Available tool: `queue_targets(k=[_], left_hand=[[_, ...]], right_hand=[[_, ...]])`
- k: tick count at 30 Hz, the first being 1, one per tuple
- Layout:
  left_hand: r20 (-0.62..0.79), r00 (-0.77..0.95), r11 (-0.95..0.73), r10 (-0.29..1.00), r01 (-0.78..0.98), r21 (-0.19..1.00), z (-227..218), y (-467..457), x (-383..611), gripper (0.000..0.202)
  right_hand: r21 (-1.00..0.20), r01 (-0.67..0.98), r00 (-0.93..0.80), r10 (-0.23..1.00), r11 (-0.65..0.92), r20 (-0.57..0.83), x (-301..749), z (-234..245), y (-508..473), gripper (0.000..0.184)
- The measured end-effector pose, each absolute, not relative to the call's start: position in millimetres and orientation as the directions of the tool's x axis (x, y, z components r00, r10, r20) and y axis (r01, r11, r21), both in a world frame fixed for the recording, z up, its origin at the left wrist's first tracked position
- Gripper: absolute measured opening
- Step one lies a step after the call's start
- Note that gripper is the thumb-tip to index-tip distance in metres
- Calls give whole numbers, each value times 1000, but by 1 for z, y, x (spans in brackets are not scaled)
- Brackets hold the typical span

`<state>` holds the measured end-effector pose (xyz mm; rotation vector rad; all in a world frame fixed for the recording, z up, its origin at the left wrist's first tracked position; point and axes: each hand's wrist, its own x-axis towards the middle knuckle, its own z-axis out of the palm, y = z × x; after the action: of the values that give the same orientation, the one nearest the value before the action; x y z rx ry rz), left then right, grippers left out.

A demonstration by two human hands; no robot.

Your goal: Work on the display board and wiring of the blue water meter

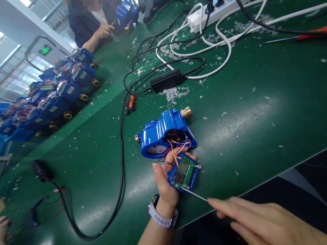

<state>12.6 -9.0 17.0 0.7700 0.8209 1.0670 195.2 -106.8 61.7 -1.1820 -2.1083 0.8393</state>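
Right hand (264, 227) pinches a thin tool (195, 195); left hand (165, 185) grips an unreadable display board (184, 173).

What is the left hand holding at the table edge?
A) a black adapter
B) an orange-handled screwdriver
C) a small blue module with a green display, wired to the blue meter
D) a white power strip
C: the left hand grips the display module, whose coloured wires run up into the blue meter.
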Motion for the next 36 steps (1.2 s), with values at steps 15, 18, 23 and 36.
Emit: queue_targets(k=[15,18,23,36], left_hand=[[-216,266,322,939,-469,822,18,-9,16,66],[-247,274,356,929,-485,799,21,-9,18,65],[-277,262,377,925,-523,764,27,-8,20,64],[-311,219,380,925,-575,725,28,-10,24,62]], right_hand=[[-561,659,-499,849,501,171,202,61,-101,59],[-552,665,-488,852,503,188,198,63,-97,60],[-598,635,-511,847,488,149,191,61,-93,63],[-684,570,-511,849,454,137,169,53,-91,63]])
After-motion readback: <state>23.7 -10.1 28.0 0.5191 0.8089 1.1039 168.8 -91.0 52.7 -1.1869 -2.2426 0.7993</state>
